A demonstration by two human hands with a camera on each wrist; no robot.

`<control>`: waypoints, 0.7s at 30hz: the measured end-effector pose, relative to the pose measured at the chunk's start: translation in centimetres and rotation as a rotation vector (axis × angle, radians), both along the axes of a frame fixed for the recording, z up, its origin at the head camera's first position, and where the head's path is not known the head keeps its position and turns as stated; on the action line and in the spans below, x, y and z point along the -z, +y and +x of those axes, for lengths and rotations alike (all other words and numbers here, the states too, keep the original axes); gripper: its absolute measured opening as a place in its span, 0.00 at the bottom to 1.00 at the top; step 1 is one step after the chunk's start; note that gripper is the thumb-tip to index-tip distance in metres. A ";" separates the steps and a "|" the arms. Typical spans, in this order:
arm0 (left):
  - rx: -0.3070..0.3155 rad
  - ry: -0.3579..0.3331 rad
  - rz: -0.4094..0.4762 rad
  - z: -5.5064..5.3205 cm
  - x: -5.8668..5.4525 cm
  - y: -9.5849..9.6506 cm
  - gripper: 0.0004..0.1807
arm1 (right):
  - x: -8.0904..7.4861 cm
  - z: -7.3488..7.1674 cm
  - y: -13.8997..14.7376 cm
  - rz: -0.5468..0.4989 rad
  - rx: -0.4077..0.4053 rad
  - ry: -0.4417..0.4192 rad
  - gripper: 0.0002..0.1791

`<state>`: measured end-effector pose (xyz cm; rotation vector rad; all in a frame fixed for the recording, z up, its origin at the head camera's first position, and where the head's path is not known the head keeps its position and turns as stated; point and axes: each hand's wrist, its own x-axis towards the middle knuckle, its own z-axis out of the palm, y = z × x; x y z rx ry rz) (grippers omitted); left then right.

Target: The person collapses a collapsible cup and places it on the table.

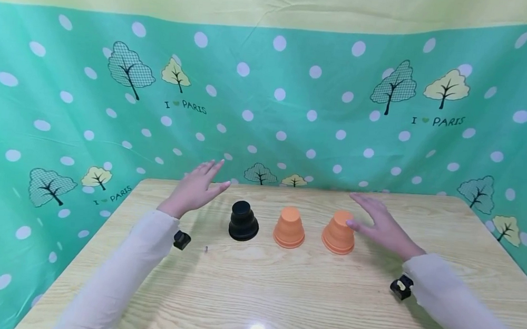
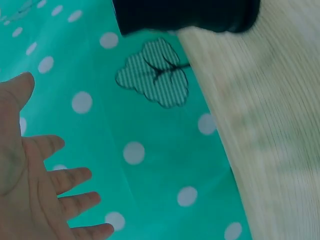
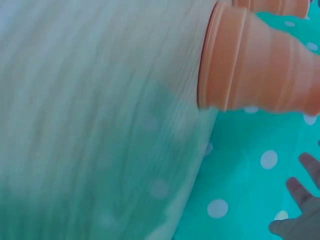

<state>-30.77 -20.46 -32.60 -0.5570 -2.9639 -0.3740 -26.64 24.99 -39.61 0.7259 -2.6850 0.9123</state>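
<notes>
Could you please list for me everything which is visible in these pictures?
Black cup: 1, black, left in the row
Orange cups: 2, orange, middle and right in the row
Table: 1, pale wood, under the cups
Cloth: 1, green with white dots, yellowish at the top, behind the table
Speck: at least 1, dark, on the table, too small to identify
Sleeves: 2, white, one at each side
Wrist boxes: 2, black, one by each sleeve
Left hand: 1, bare, beside the black cup
Right hand: 1, bare, beside the rightmost orange cup

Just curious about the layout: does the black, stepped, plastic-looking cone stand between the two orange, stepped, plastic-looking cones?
No, the black cone stands left of the middle orange cone and the rightmost orange cone.
</notes>
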 end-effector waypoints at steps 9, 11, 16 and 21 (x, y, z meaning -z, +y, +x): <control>0.094 -0.052 0.166 1.4 0.2 2.1 0.39 | 0.2 0.9 -1.8 -0.083 0.053 -0.141 0.43; 0.109 -0.062 0.178 1.7 0.3 2.6 0.39 | 0.3 1.1 -2.0 -0.108 0.056 -0.154 0.43; 0.146 -0.090 0.243 2.7 0.5 3.7 0.39 | 0.4 1.3 -2.4 -0.155 0.067 -0.170 0.42; 0.177 -0.101 0.353 3.7 0.7 4.7 0.38 | 0.5 1.4 -2.5 -0.260 0.068 -0.231 0.41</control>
